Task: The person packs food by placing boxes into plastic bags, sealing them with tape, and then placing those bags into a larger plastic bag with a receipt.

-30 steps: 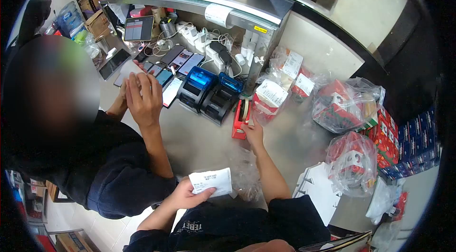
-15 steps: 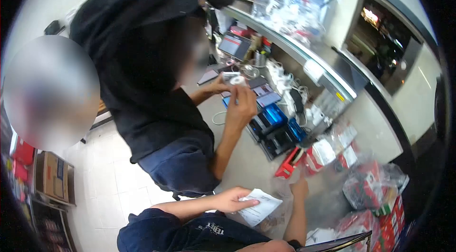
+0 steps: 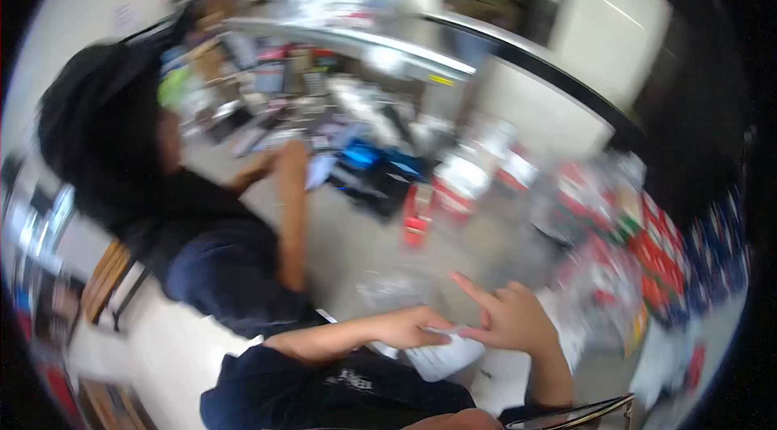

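Observation:
A white printed slip of paper (image 3: pixel 441 359) is gripped by my left hand (image 3: pixel 411 326), its thumb over the top edge, low in front of my dark shirt. Beside it, my right hand (image 3: pixel 511 318) has the index finger stretched out toward the upper left. The right thumb points at the slip's upper corner and overlaps its edge in this view. Just beyond the hands, a crumpled clear plastic bag (image 3: pixel 395 288) lies on the grey counter (image 3: pixel 356 248).
A person in black (image 3: pixel 202 211) stands at my left, their hands over the counter. Black and blue devices (image 3: pixel 372 175), a red box (image 3: pixel 417 215) and white-and-red packages (image 3: pixel 465 179) line the back. Plastic-bagged goods (image 3: pixel 599 284) and red boxes (image 3: pixel 654 244) are at the right.
My view has swung right, so the scene shifts left and blurs. My right hand has come from the counter to beside the slip, index finger out. The left still holds the slip.

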Demonstrator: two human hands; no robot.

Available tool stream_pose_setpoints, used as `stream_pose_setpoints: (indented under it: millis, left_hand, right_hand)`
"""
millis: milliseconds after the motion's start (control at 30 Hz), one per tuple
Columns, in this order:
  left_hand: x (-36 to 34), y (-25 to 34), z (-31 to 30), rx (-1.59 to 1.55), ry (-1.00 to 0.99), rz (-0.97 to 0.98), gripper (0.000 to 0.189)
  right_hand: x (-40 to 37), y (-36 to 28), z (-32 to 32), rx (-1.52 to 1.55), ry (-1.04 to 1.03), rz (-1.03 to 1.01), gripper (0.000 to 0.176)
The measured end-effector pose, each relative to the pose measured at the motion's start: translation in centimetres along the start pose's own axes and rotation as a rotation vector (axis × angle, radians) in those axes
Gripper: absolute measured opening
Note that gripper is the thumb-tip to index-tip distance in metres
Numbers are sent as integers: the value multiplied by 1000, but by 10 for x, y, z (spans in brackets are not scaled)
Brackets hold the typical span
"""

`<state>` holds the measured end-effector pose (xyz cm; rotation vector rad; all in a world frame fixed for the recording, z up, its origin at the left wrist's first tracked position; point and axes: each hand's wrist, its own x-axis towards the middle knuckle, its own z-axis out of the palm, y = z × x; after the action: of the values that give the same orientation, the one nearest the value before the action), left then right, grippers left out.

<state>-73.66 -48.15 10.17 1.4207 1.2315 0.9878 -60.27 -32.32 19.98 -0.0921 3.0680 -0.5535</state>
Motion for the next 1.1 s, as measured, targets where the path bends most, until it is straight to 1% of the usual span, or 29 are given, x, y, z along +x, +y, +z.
stream_pose_setpoints:
  millis: [33, 67, 133, 167, 200, 233, 267, 300, 333, 367, 400, 467, 533, 567, 600, 633, 667, 733, 767, 833, 867, 933, 967, 1033, 1067, 1100]
  left_hand:
    - [14, 14, 10, 38, 27, 33, 18]
    - [31, 3, 26, -34, 14, 65, 17]
    - [67, 2, 55, -89, 34, 27, 18]
    - [90, 9, 72, -97, -50, 44, 18]
    - [109, 15, 86, -223, 46, -44, 18]
    - [129, 19, 98, -343, 159, -141, 17]
    - [152, 18, 113, -327, 265, -10, 21]
    - [176, 28, 126, -343, 342, 54, 24]
    - [200, 44, 136, -356, 428, 118, 29]
    - [220, 59, 141, -199, 532, 214, 29]
    - [245, 71, 147, -30, 637, 305, 30]
    - [293, 92, 149, -96, 846, 562, 30]
    - [347, 95, 151, -119, 1004, 673, 30]
    - [367, 93, 153, -116, 1009, 673, 30]
    - [384, 89, 154, -243, 961, 430, 32]
    - [399, 83, 156, -363, 903, 189, 34]
    - [414, 70, 162, -354, 909, 197, 34]
    - [445, 46, 181, -39, 1049, 548, 34]
    - [463, 42, 190, -37, 1061, 543, 34]
    - [491, 33, 211, -97, 1085, 691, 36]
    - [502, 29, 219, -91, 1088, 680, 36]
    - [522, 21, 228, -160, 960, 594, 35]
    - [527, 14, 229, -157, 964, 592, 35]
    - [529, -4, 237, 247, 965, 733, 30]
    - [516, -10, 235, 337, 832, 729, 28]
    - [500, -13, 228, 422, 700, 720, 25]
  right_hand:
    - [-22, 6, -2, -48, 40, 105, 81]
    - [-44, 11, 1, -95, 75, 212, 82]
    - [-96, 44, 24, 29, 457, 289, 88]
    - [-121, 57, 39, 11, 481, 370, 88]
    - [-141, 65, 59, 505, 637, 405, 90]
    - [-159, 70, 73, 1002, 786, 387, 93]
    - [-176, 69, 73, 1272, 789, 332, 98]
    - [-195, 78, 72, 1265, 797, 345, 98]
    - [-216, 88, 70, 1191, 745, 442, 97]
    - [-236, 99, 69, 1120, 687, 534, 96]
    - [-258, 123, 57, 550, 725, 473, 96]
    - [-271, 171, 43, 847, 864, 456, 94]
    - [-254, 208, 9, 1254, 881, 165, 93]
    - [-254, 242, 7, 1256, 877, 161, 93]
    - [-254, 286, 16, 1167, 848, 296, 92]
    - [-258, 313, 21, 1074, 819, 424, 91]
    - [-269, 325, 16, 1074, 819, 411, 91]
    - [-299, 354, 2, 887, 827, 585, 89]
    - [-312, 369, -5, 890, 814, 580, 89]
    - [-329, 393, -22, 424, 872, 566, 92]
    - [-331, 397, -36, 435, 866, 566, 92]
    - [-335, 402, -63, 441, 836, 838, 91]
    - [-342, 416, -61, 444, 833, 834, 91]
    - [-353, 445, -49, 638, 837, 641, 92]
    - [-353, 433, -53, 644, 875, 525, 91]
    - [-355, 423, -54, 648, 869, 525, 91]
